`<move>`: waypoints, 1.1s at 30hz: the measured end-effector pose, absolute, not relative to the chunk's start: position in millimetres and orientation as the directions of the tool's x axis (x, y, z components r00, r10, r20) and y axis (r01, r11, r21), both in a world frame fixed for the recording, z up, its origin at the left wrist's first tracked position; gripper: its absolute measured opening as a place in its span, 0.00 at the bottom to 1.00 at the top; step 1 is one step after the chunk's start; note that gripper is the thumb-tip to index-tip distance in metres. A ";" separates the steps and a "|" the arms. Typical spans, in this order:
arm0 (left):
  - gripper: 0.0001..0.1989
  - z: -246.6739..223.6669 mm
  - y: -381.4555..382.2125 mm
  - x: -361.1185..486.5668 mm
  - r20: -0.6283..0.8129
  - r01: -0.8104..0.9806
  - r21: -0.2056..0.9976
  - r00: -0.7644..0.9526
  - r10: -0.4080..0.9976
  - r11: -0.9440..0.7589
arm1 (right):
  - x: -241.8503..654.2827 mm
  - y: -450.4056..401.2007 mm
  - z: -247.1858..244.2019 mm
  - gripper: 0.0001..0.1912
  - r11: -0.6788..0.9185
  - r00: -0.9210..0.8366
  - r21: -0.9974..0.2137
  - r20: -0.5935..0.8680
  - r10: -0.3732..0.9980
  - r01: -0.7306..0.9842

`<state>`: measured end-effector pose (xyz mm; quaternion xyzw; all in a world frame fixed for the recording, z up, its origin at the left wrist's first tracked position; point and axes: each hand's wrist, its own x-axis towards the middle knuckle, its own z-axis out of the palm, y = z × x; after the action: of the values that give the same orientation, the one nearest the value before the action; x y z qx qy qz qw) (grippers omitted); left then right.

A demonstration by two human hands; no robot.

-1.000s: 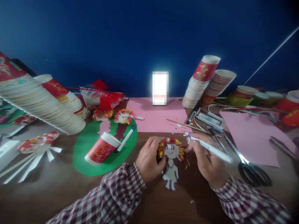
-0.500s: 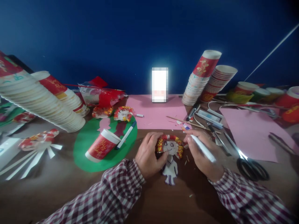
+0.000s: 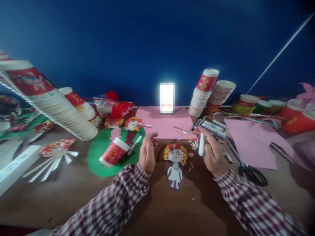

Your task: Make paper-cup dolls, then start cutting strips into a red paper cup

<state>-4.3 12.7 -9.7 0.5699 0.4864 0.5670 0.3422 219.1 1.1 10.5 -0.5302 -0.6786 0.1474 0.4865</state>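
Left hand just let go, fingers loosely apart, so paper doll lies free; right hand still clamped on white marker.

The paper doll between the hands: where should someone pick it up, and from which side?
Probably take the paper doll by its curly hair at the left edge, coming from the left: it looks bulkier than the flat body, and the left hand nearby seems empty.
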 end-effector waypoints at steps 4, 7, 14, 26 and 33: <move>0.25 -11.8 14.3 -4.7 0.339 0.206 0.929 -0.134 0.931 -0.308 | 223.1 2.3 10.8 0.21 0.415 0.027 -0.703 0.525 0.851 0.577; 0.25 -14.4 15.4 -5.5 0.380 0.248 0.908 -0.148 0.913 -0.337 | 228.0 1.5 12.6 0.20 0.412 0.051 -0.660 0.563 0.825 0.628; 0.25 -14.4 16.0 -5.0 0.409 0.370 0.870 -0.170 0.897 -0.326 | 229.6 -10.2 13.4 0.18 0.385 -0.019 -0.548 0.557 0.830 0.743; 0.14 -2.4 -72.3 0.6 0.476 0.608 0.716 -0.065 0.877 -0.343 | 242.7 -42.0 8.2 0.10 0.086 0.109 -0.340 0.516 0.850 0.937; 0.14 14.0 -106.3 7.4 0.461 0.662 0.424 0.430 0.776 -0.618 | 237.9 -44.5 5.3 0.13 0.076 0.079 -0.329 0.433 0.898 0.941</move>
<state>7.4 -106.3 14.0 0.8407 0.4276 0.3199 0.0896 237.9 -44.5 5.3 -0.6787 -0.6775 -0.0386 0.2808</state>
